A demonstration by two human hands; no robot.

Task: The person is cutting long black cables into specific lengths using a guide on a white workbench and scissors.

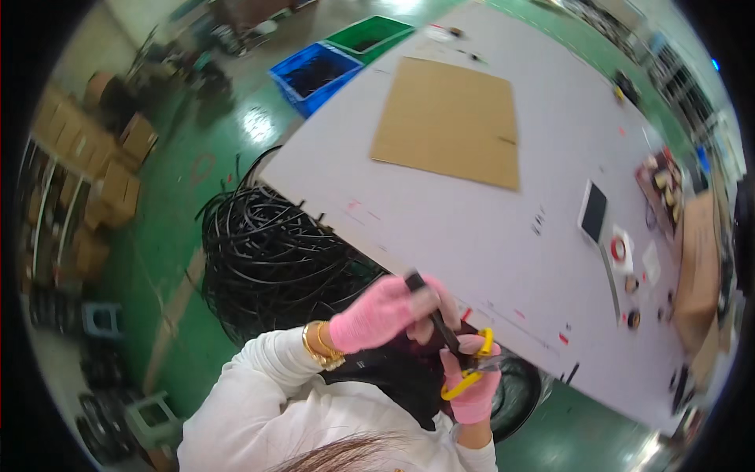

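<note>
My left hand (385, 315), in a pink glove with bare fingertips, is closed around a short black strip (444, 330). One end of it sticks up above the fingers, and its lower part runs down to my right hand. My right hand (474, 385), gloved the same way, is closed on yellow-handled scissors (462, 385). The scissors' metal part lies by the palm, and the fingers there are at the strip's lower end. Whether they pinch it is too blurred to tell. Both hands are at the table's near edge.
A large bundle of black tubing (267, 259) hangs by the corner of the white table (472, 236). On the table lie a cardboard sheet (448, 122), a white phone-like device (593, 211) and a red tape roll (618, 249). Blue (314, 98) and green (338, 38) crates stand beyond.
</note>
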